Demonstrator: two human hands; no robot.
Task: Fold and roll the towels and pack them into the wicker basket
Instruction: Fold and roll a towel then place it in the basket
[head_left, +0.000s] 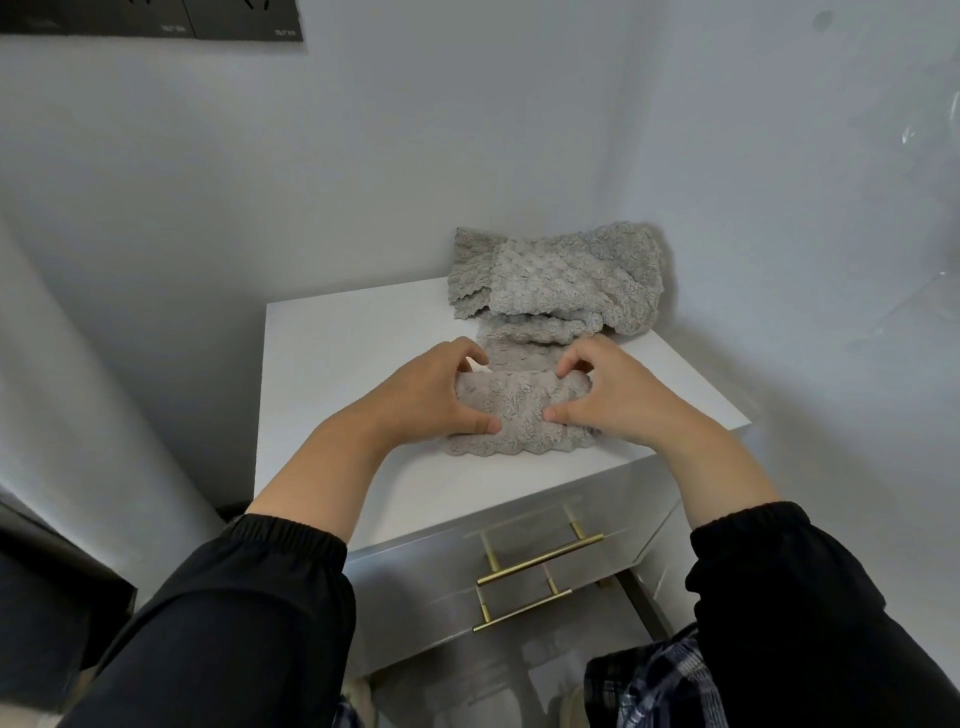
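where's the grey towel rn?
Head view, centre: grey towel on white cabinet top, near end gripped by left hand and right hand, far end near wall.

On my feed I see two black sleeves, the left sleeve (234, 613) and the right sleeve (795, 597), each ending in a gathered elastic cuff partway up the forearm. Past the cuffs the left hand (431, 395) and right hand (618, 395) are bare. Dark blue-and-white plaid cloth (660, 686) shows at the near edge.
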